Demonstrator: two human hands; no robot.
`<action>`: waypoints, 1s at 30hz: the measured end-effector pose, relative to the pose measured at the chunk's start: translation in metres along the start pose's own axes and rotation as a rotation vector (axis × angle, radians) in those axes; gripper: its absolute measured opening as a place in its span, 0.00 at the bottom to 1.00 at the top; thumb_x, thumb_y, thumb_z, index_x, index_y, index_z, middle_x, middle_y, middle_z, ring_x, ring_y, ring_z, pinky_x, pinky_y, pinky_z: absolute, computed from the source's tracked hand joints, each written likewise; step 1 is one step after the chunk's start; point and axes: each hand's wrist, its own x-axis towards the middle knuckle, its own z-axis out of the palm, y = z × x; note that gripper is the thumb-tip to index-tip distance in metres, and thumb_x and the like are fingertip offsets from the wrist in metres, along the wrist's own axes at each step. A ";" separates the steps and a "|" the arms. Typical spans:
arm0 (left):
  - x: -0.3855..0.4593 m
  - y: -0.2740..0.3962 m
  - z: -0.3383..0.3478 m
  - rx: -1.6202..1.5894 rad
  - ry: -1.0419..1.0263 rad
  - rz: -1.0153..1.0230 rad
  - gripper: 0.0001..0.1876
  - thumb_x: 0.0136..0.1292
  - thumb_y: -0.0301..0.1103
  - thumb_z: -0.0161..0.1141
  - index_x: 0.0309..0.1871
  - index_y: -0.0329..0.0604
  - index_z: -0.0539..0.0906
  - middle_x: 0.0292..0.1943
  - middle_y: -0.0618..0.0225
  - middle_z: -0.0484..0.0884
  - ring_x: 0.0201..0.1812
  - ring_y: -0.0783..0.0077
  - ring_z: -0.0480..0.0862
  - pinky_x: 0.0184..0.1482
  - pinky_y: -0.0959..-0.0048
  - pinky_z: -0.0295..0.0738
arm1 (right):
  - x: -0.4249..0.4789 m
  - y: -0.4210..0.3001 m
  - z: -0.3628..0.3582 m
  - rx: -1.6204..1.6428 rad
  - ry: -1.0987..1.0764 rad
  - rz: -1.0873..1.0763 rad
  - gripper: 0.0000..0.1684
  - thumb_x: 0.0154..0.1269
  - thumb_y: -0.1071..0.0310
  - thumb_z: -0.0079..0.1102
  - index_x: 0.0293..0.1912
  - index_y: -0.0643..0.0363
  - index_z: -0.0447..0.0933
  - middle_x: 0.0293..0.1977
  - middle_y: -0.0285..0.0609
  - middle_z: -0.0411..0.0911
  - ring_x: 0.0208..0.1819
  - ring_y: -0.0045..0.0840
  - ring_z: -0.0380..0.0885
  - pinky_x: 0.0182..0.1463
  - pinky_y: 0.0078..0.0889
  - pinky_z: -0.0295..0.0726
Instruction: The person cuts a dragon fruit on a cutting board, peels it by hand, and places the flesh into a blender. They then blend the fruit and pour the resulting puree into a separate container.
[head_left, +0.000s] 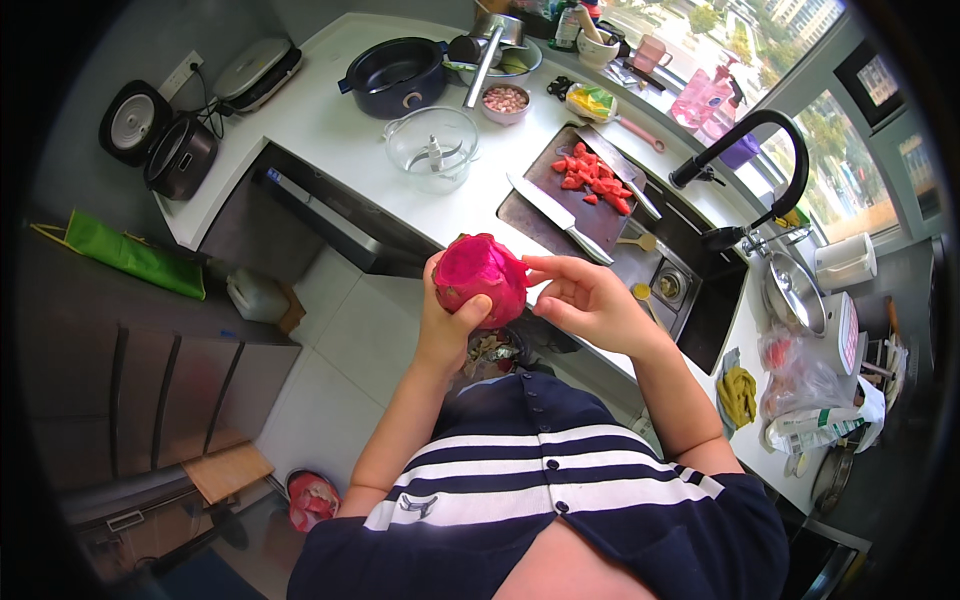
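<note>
My left hand (448, 319) holds a magenta dragon fruit (491, 289) whose top shows a bare, partly peeled patch. Thumb and forefinger of my right hand (589, 304) are at a raised flap of skin on its right side; whether they pinch it, I cannot tell. Beyond the fruit, a dark cutting board (525, 217) carries chopped red pieces (589, 178), a kitchen knife (551, 210) and a cleaver (611, 161). A clear chopper bowl (420, 161) with a blade inside stands left of the board. Below the fruit is a waste bin with scraps (487, 352).
The board's right side adjoins the black sink (709, 322) under a black faucet (795, 165). Farther back stand a dark blue pot (397, 79), a small bowl of pinkish pieces (506, 103) and a long-handled saucepan (499, 30). A yellow cloth (736, 396) and plastic bags (799, 375) lie at right.
</note>
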 end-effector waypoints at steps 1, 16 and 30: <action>0.000 -0.001 0.000 -0.002 -0.006 -0.019 0.39 0.46 0.38 0.70 0.60 0.40 0.59 0.53 0.61 0.69 0.55 0.69 0.72 0.57 0.69 0.70 | 0.000 -0.001 0.002 -0.026 0.013 -0.011 0.25 0.63 0.76 0.57 0.59 0.69 0.66 0.42 0.39 0.76 0.39 0.13 0.74 0.44 0.16 0.75; 0.000 0.001 0.008 0.368 -0.151 0.108 0.42 0.40 0.31 0.74 0.57 0.39 0.58 0.53 0.60 0.69 0.54 0.70 0.72 0.57 0.69 0.69 | -0.001 -0.010 -0.001 -0.459 0.019 0.059 0.22 0.56 0.78 0.50 0.53 0.68 0.70 0.38 0.38 0.76 0.35 0.13 0.73 0.39 0.18 0.74; 0.002 -0.005 0.008 0.342 -0.144 0.046 0.43 0.39 0.32 0.75 0.57 0.39 0.58 0.53 0.60 0.69 0.55 0.70 0.72 0.57 0.69 0.69 | 0.005 0.015 -0.007 -0.446 0.076 -0.108 0.17 0.51 0.75 0.55 0.44 0.65 0.71 0.31 0.42 0.73 0.30 0.21 0.71 0.36 0.24 0.72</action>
